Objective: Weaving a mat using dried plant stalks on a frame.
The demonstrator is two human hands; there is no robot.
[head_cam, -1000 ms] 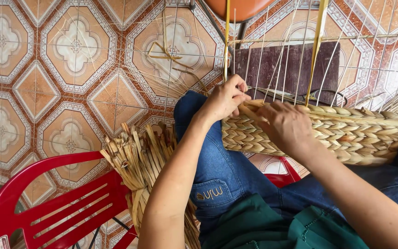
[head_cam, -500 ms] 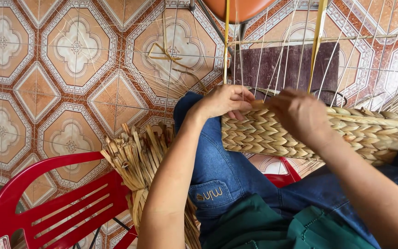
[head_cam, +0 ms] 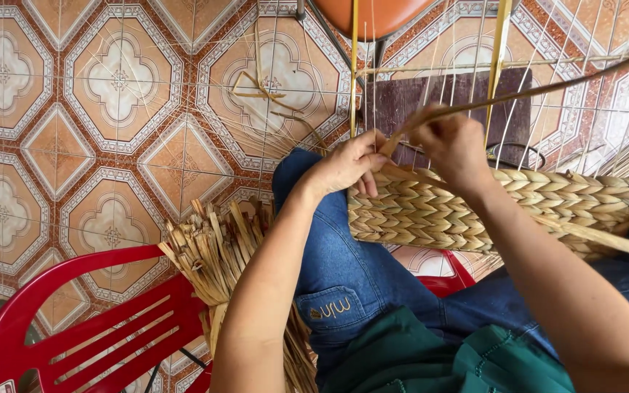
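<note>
A half-woven basket [head_cam: 475, 215] of thick plaited straw-coloured fibre rests across my lap, with thin upright wires [head_cam: 431, 80] rising from its rim. My left hand [head_cam: 347, 166] presses on the basket's upper left corner, fingers curled on the weave. My right hand [head_cam: 453, 145] is just above the rim, pinching a long fibre strand [head_cam: 547, 87] that runs up and to the right. The two hands almost touch.
A bundle of dried fibre strips [head_cam: 216, 251] lies on a red plastic chair [head_cam: 89, 327] at my left knee. The floor is patterned orange tiles [head_cam: 111, 94]. An orange seat [head_cam: 380, 11] and a dark mat [head_cam: 402, 102] sit beyond the basket.
My right hand has lifted from the basket's rim and drawn the strand upward and to the right. My left hand stays at the basket's corner.
</note>
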